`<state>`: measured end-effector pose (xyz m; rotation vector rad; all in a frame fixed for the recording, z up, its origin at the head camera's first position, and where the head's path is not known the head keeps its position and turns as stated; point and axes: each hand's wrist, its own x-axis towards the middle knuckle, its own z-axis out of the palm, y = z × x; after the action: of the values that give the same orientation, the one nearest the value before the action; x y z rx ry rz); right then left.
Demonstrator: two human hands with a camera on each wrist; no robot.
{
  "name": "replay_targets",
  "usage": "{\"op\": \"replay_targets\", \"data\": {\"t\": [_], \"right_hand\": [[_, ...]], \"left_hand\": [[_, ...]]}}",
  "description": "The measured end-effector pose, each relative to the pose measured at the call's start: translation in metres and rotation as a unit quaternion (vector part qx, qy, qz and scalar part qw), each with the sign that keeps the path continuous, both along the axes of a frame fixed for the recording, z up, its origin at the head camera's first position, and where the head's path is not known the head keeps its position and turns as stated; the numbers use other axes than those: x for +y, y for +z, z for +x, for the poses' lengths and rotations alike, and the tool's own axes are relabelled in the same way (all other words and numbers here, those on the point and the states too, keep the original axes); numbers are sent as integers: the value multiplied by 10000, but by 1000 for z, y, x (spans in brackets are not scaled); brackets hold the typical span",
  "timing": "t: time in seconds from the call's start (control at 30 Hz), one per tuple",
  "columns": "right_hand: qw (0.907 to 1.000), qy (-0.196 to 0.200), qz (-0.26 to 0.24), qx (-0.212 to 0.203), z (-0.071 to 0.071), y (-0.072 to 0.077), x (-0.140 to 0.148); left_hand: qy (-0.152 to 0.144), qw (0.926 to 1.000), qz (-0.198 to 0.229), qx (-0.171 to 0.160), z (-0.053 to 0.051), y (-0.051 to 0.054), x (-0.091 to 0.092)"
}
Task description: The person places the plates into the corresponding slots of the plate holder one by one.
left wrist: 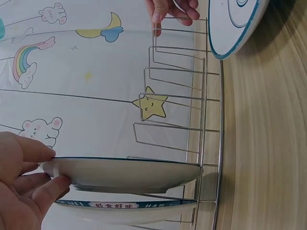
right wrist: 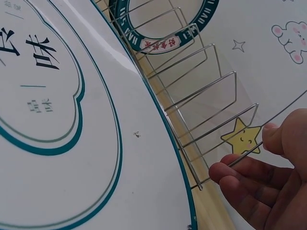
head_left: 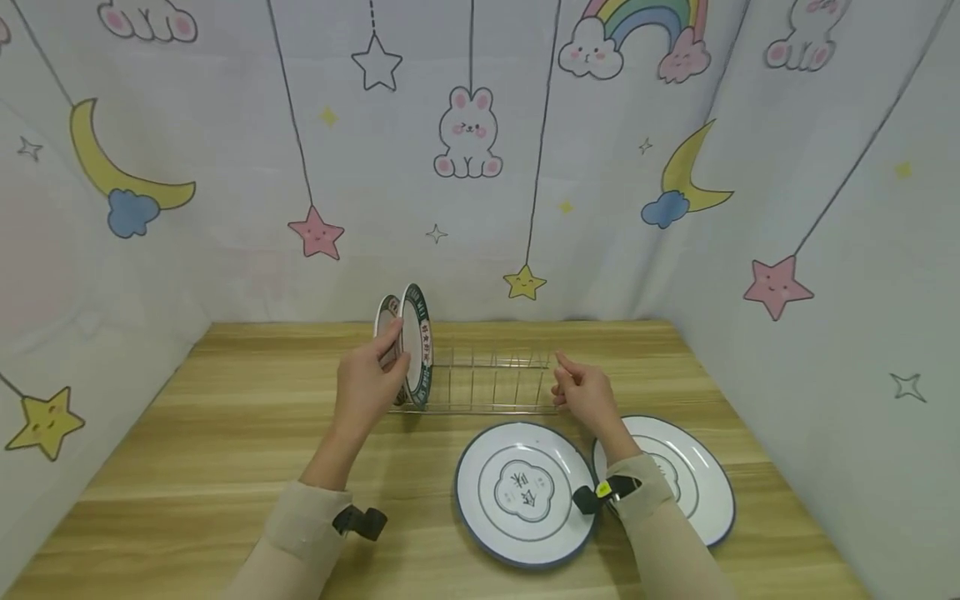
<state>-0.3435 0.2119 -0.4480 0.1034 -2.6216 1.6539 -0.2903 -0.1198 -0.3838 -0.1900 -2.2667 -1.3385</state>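
Note:
A wire rack (head_left: 495,408) stands at the back of the table. Two plates stand upright in its left end; my left hand (head_left: 367,379) pinches the rim of the nearer-to-centre one (head_left: 417,346), thumb on one side and fingers on the other. The other upright plate (left wrist: 124,213) shows beside it in the left wrist view. At the rack's right end my right hand (head_left: 588,396) holds the end wire between thumb and fingers, seen closely in the right wrist view (right wrist: 268,177).
Two white plates with blue rims lie flat on the wooden table (head_left: 225,433): one (head_left: 525,533) in front of the rack, another (head_left: 708,492) to its right, partly under my right forearm. A patterned curtain hangs behind and on both sides.

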Motion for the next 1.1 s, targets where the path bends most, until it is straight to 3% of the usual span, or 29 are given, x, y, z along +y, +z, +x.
{"op": "replay_targets", "data": {"t": [0.3,0.6,0.8,0.93,1.1], "right_hand": [[10000,-49,-17,-11,0,1,-1],[9999,-86,39,-49,2,0,0],[10000,-50,0,-18,0,-1,1],[10000,-51,20,-41,0,-1,0],[10000,-36,23,-44,0,-1,-1]], "left_hand": [[-27,9997,-232,-38,6,-1,-3],[-201,9990,-264,-283,20,-2,-7],[-213,9998,-32,30,32,-4,-8],[-395,9986,251,247,43,-6,-3],[-588,9963,551,294,51,-11,3]]}}
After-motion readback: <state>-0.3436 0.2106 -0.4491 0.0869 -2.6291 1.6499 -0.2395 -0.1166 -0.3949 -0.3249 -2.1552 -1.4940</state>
